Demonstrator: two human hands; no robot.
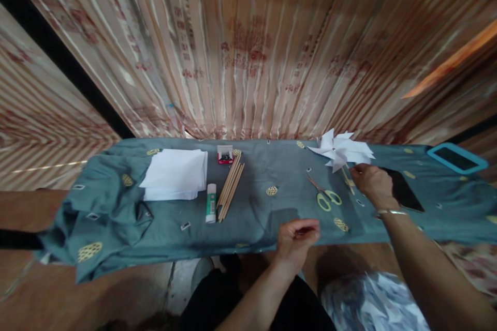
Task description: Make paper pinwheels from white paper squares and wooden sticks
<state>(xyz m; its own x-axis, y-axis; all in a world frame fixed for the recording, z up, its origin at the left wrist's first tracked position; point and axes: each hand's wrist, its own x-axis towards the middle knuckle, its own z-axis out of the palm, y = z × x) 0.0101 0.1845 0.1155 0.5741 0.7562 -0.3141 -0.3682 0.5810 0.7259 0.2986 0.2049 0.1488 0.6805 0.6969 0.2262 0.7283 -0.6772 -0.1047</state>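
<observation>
White paper pinwheels (333, 150) lie overlapped at the back right of the cloth-covered table, their wooden stick ends pointing toward me. My right hand (370, 182) is at them, its fingertips pinched at a stick just below the blades; part of the grip is hidden by the hand. Over the table's front edge hovers my left hand (297, 238), fingers curled together, with nothing visible in them. Between the two hands lie scissors (325, 197) with yellow-green handles, their blades slightly apart and pointing away.
On the left are a stack of white paper (174, 173), a glue stick (210, 202), several wooden sticks (232, 189) and a small red box of pins (225, 155). A dark flat tablet-like object (406, 191) and a blue-framed device (456, 158) lie right. A curtain (248, 62) hangs behind.
</observation>
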